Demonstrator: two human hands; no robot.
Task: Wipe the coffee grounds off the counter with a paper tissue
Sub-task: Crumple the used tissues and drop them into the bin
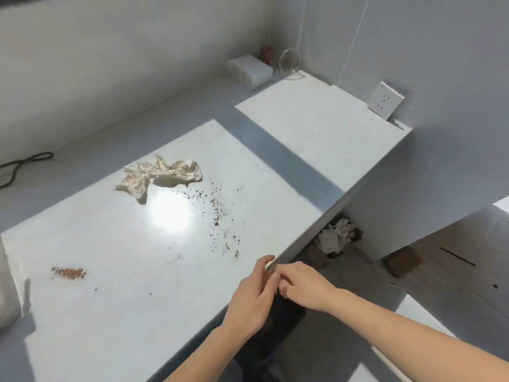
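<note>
A crumpled, brown-stained paper tissue (pixel 162 175) lies on the white counter (pixel 115 299), well beyond both hands. Scattered coffee grounds (pixel 220 213) trail from beside the tissue down toward the counter's front edge. A denser small patch of grounds (pixel 68 272) sits at the lower left. My left hand (pixel 253 296) rests at the counter's front edge with its fingers loosely apart, holding nothing. My right hand (pixel 305 285) is just off the edge, touching the left hand's fingers, and also holds nothing.
A white tissue pack (pixel 250 68) and a clear round stand (pixel 290 63) sit at the back near the wall. A wall socket (pixel 385 100) is at right. A black cord (pixel 19 166) lies at left. Below the counter a box holds used tissues (pixel 336 238).
</note>
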